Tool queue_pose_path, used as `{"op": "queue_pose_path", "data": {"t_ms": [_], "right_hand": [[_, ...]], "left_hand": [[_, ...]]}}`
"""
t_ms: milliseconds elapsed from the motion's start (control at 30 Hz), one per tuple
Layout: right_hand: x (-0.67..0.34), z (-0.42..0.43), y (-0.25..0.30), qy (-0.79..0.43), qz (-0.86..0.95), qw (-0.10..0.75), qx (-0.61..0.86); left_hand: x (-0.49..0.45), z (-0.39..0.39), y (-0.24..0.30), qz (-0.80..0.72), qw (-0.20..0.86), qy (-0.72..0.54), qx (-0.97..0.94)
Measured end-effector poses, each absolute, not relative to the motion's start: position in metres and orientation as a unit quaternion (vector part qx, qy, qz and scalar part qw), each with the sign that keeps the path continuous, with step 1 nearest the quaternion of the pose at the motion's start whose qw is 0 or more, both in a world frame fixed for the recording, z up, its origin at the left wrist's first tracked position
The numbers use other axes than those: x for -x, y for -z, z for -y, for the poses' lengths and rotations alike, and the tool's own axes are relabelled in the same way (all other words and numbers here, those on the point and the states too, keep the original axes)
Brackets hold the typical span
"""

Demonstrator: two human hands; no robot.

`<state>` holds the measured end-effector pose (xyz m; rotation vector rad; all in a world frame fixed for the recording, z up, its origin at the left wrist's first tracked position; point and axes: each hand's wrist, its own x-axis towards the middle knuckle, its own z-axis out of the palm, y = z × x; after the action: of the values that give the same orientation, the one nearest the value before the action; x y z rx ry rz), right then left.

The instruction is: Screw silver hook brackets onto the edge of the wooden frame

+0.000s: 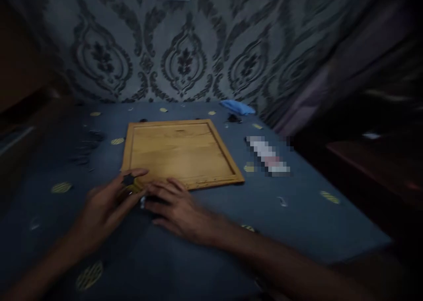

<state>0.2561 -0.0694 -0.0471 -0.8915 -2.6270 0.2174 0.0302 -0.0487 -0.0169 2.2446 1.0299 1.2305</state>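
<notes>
My left hand (105, 206) is closed around a small yellow-and-black object (132, 184), partly covered by the fingers and blurred. Close beside it, my right hand (175, 207) has its back up and its fingers loosely bent and apart, the fingertips near the left thumb. A small whitish bit (142, 202) shows between the hands; what it belongs to I cannot tell. Just beyond both hands, a square wooden board with a raised rim (216, 146) lies flat, its near left corner partly hidden by the hands.
A blue patterned cloth (297, 221) covers the table. Right of the board lies a pixelated pale item (268, 155). Toward the wall are a blue folded item (238, 107) and a small dark object (234, 118). Dark coiled shapes (86, 146) lie left. Patterned wallpaper (183, 63) rises behind.
</notes>
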Motion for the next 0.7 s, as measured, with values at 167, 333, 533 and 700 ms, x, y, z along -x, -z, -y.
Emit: {"op": "queue_pose_path", "data": {"t_ms": [167, 333, 533, 700], "right_hand": [[-0.255, 0.067, 0.053, -0.11, 0.921, 0.208, 0.31], [-0.254, 0.067, 0.055, -0.105, 0.919, 0.228, 0.303], [-0.252, 0.065, 0.059, -0.086, 0.917, 0.245, 0.301], [-0.251, 0.065, 0.062, -0.077, 0.915, 0.254, 0.303]], "left_hand": [[-0.027, 0.046, 0.011, -0.406, 0.18, -0.356, -0.822], [-0.027, 0.045, 0.004, -0.404, 0.244, -0.368, -0.801], [-0.033, 0.047, -0.005, -0.441, 0.292, -0.448, -0.721], [-0.036, 0.047, -0.001, -0.455, 0.273, -0.481, -0.698]]}}
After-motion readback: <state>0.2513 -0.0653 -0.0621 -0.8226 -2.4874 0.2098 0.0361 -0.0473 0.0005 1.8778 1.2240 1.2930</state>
